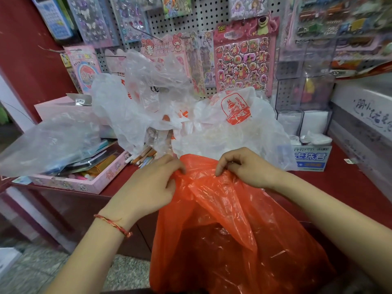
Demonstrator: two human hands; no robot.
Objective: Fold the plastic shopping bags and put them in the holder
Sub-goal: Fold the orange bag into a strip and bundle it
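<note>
A large orange-red plastic bag [229, 225] hangs in front of me from its top edge, down past the counter's front. My left hand [148, 185] pinches the bag's upper left edge with curled fingers. The upper right edge is pinched by my right hand [244, 166]. Behind them, a heap of crumpled white and clear shopping bags [169, 111] with orange-red print lies on the red counter [343, 181]. No holder shows in this view.
A pink tray [89, 183] of stationery sits at the left under a clear bag [46, 143]. A small blue-and-white box [309, 160] stands at the right. A pegboard [212, 13] hung with sticker sheets rises behind. A white cabinet [364, 122] flanks the right side.
</note>
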